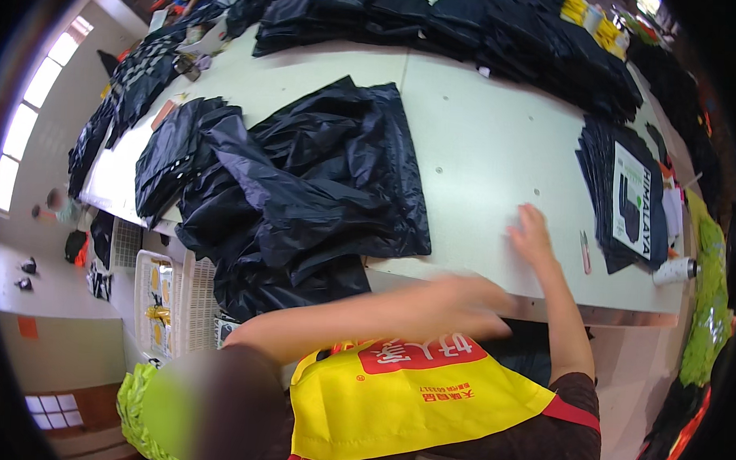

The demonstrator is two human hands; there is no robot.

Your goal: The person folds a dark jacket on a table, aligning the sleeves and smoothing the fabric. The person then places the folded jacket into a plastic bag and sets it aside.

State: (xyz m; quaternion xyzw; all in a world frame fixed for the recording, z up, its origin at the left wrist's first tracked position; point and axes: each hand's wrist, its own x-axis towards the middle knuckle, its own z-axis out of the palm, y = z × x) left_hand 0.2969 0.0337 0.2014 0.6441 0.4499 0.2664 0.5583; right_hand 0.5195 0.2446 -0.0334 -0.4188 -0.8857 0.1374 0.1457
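A crumpled, shiny black garment [338, 164] lies on the white table [479, 185] in front of me, left of centre, and part of it hangs over the near edge. My left hand [467, 306] is smeared by motion in front of my yellow apron [410, 426], its forearm reaching across from the left. Nothing shows in it, but its fingers are unclear. Over the bare tabletop near the front edge is my right hand [534, 236], fingers stretched out, slightly blurred, holding nothing. Small thread snips [585, 252] lie to its right.
Flat black packages with a white label [631, 199] are stacked at the right, with a white bottle [674, 271] close by. Folded black garments [440, 30] line the far side. A smaller black pile [172, 154] sits left. White plastic crates [195, 301] stand below the table's left end.
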